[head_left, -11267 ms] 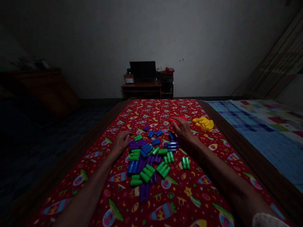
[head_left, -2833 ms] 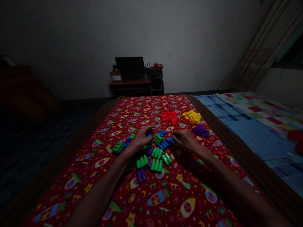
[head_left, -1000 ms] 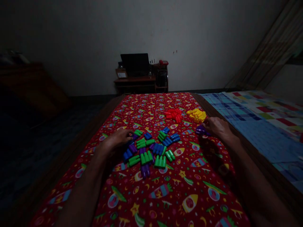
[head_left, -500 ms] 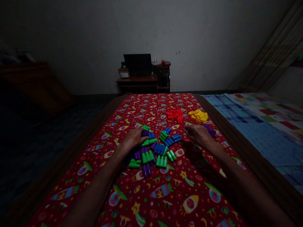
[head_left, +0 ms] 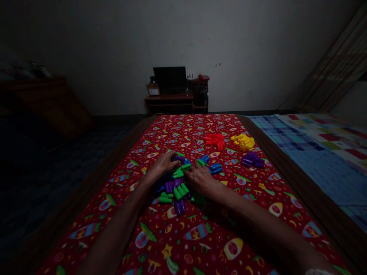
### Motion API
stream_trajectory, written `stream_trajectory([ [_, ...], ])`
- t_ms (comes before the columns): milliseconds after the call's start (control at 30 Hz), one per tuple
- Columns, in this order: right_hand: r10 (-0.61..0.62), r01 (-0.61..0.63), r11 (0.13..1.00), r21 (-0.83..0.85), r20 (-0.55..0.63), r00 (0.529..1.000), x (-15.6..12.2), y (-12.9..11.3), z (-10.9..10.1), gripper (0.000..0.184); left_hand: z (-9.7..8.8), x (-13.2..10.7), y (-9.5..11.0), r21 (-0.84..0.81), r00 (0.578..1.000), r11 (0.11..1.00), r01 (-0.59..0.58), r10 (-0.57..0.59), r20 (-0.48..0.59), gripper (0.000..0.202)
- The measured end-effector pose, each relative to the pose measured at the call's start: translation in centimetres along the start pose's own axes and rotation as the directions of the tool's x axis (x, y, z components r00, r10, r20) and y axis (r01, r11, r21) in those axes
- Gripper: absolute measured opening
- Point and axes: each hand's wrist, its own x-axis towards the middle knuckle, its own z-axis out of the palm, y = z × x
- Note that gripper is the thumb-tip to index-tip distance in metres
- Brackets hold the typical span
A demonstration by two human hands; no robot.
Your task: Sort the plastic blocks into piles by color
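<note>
A mixed pile of plastic toy building blocks with rounded, finger-like ends lies mid-table, among them green blocks (head_left: 181,192), purple blocks (head_left: 179,207) and blue blocks (head_left: 216,168). At the pile's left edge, my left hand (head_left: 164,163) has its thumb and fingers closed around a purple block (head_left: 179,158). My right hand (head_left: 200,178) reaches into the pile's right side with fingers curled down; whatever they grip is hidden beneath them. It covers several green and blue blocks. Green block (head_left: 185,167) lies between the two hands.
Sorted heaps lie farther right: red blocks (head_left: 215,141), yellow blocks (head_left: 243,142) and purple blocks (head_left: 252,159). A red rocket-print cloth (head_left: 200,244) covers the table. Beyond it stands a desk (head_left: 169,98) with a monitor (head_left: 169,79). Blue plaid bedding (head_left: 304,168) lies to the right.
My right hand has moved left from beside the purple heap into the mixed pile, leaving that heap in full view. My left hand stays nearly in place, its purple block now tilted.
</note>
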Motion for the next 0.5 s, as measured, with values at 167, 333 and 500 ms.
stream_trajectory([
  [167, 0.053, -0.064, 0.992, 0.113, 0.094, 0.994, 0.8, 0.1, -0.7, 0.019, -0.8, -0.3, 0.4, 0.042, 0.997, 0.998, -0.051, 0.048, 0.068, 0.027],
  [333, 0.234, -0.228, 0.924, 0.306, 0.016, 0.972, 0.9, 2.8, -4.0, 0.021, -0.9, -0.8, 1.8, -0.028, 0.992, 0.993, -0.119, 0.120, 0.040, 0.034],
  [500, 0.385, -0.373, 0.906, 0.203, -0.022, 0.923, -3.7, 6.9, -6.6, 0.025, -0.3, -2.0, 4.7, -0.105, 0.964, 0.972, -0.209, 0.223, 0.145, 0.035],
])
